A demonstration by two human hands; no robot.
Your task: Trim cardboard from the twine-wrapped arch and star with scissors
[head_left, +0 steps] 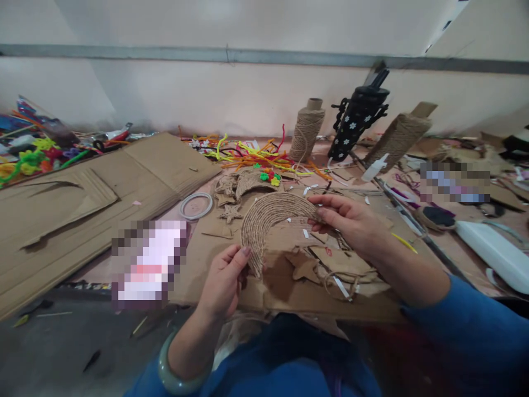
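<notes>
Between my two hands is a crescent moon (258, 223) covered in curved rows of twine. My left hand (225, 278) pinches its lower tip, thumb on top. At the upper right tip, my right hand (341, 220) grips it between thumb and fingers. Just behind it lie another twine crescent (254, 184) with small coloured flowers (270, 176) and a twine-wrapped star (230, 213). A plain cardboard star (303, 267) rests on the cardboard below my right hand, beside loops of loose twine (341, 284).
Two twine spools (308, 129) and a black flowered holder (351, 124) stand at the back, near a white glue bottle (375, 168). Pipe cleaners (256, 154) lie heaped there. Cardboard sheets (165, 165) fill the left, with a white ring (196, 205) beside them. A white device (494, 253) sits right.
</notes>
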